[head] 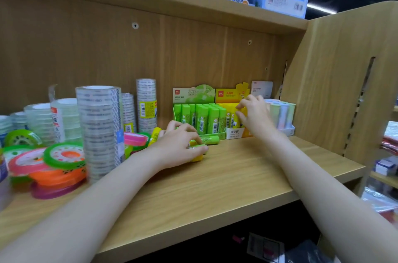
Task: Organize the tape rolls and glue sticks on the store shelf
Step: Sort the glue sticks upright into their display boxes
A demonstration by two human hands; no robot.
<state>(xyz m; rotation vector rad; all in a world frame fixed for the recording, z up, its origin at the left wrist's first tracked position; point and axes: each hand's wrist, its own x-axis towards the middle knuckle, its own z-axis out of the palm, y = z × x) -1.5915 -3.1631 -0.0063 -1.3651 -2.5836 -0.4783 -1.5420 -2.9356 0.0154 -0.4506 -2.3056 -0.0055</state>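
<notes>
Head view: pale wood-grain laminate shelf (215,181), flat and smooth. Tall cylinder of stacked clear tape rolls (100,131) stands at left, glossy; flat neon tape rings (64,155) lie heaped beside it. Green cardboard display box of upright glue sticks (199,118) sits at back centre. Left hand (178,144) curls over loose green and yellow glue sticks (207,140) lying on the shelf. Right hand (254,114), fingers bent, pinches sticks in the yellow box (228,94).

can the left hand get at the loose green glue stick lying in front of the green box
Probably yes: the left hand already rests beside the loose green glue stick, with bare shelf around it and nothing between, though it already grips another stick.
</notes>
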